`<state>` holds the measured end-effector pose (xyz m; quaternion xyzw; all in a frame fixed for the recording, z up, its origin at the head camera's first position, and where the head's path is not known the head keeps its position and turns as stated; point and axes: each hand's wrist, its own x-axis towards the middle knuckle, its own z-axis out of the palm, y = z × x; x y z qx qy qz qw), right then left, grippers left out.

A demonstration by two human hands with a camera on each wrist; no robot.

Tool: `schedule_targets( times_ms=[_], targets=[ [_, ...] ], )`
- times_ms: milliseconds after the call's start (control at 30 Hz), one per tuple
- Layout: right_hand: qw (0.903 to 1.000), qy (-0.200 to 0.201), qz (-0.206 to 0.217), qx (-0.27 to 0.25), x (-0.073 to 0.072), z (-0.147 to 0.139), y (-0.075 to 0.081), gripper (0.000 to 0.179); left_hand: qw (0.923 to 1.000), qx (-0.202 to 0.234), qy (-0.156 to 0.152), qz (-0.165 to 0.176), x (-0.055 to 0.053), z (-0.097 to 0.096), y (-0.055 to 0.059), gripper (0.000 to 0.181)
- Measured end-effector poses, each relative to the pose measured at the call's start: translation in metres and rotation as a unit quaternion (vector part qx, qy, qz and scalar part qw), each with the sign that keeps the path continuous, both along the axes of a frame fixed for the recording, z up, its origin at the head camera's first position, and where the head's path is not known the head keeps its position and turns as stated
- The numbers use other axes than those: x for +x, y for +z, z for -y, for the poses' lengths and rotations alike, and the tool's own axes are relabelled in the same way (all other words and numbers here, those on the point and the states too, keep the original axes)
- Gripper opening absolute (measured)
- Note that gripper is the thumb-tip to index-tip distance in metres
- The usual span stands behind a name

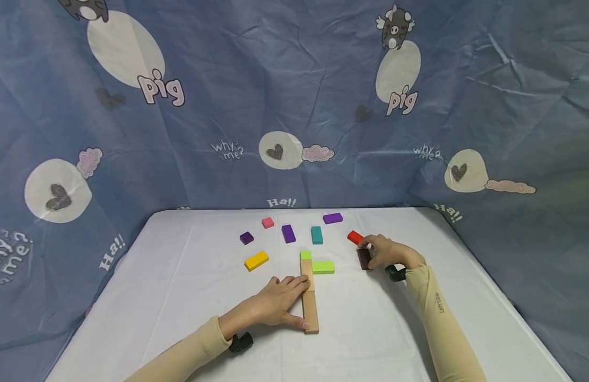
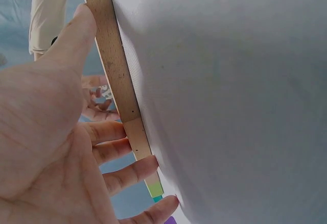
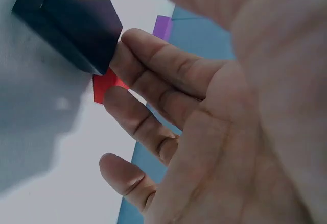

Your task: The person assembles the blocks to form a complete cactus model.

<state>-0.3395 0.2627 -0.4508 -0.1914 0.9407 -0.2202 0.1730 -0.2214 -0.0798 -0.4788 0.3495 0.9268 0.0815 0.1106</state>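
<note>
Head view: the left hand (image 1: 275, 305) lies flat at the near middle of the white table (image 1: 180, 297), fingers straight and spread against the left side of the long wooden strip (image 1: 310, 302), thumb touching its near end. The strip runs away from the person, and a small light green block (image 1: 305, 255) sits at its far end, with a longer green block (image 1: 323, 267) just to the right of the strip. The left wrist view shows the same: an open palm, fingertips (image 2: 148, 165) pressed along the strip's edge.

To the right, the right hand (image 1: 385, 250) curls its fingers around a dark brown block (image 1: 364, 258) standing on the table (the right wrist view shows that block (image 3: 71, 27) pinched between thumb and fingers). A red block (image 1: 355, 237) lies just beyond the fingers.

Farther back lie a yellow block (image 1: 256, 260), a small dark purple block (image 1: 247, 237), a pink block (image 1: 268, 223), a purple block (image 1: 288, 233), a teal block (image 1: 316, 235) and another purple block (image 1: 332, 218).
</note>
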Motion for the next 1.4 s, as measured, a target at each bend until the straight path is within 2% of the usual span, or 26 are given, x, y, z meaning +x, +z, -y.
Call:
schedule_targets(
  times_ms=[233,500,700,900,1067,1400],
  targets=[
    [0.999,-0.001,-0.02,0.039,0.0,-0.001,0.001,0.056,1.0,0.002,-0.001,0.006,0.002,0.0,0.002,0.101],
    [0.9986,-0.009,-0.025,0.046,-0.001,-0.002,-0.002,0.053,1.0,0.001,-0.001,0.007,0.003,0.0,0.003,0.101],
    [0.9988,0.009,-0.041,0.023,-0.002,0.004,-0.003,0.052,1.0,-0.001,0.004,0.006,0.001,0.001,0.0,0.101],
    [0.9953,0.044,-0.086,0.006,-0.006,0.017,-0.009,0.051,1.0,0.001,0.003,0.006,0.0,0.002,0.0,0.101],
    [0.9912,0.056,-0.12,0.007,-0.009,0.031,-0.015,0.052,1.0,0.003,-0.007,0.002,0.001,0.002,0.003,0.1],
    [0.9881,0.072,-0.136,-0.005,-0.013,0.05,-0.02,0.051,1.0,-0.006,-0.006,-0.001,0.0,0.001,0.002,0.102]
  ],
)
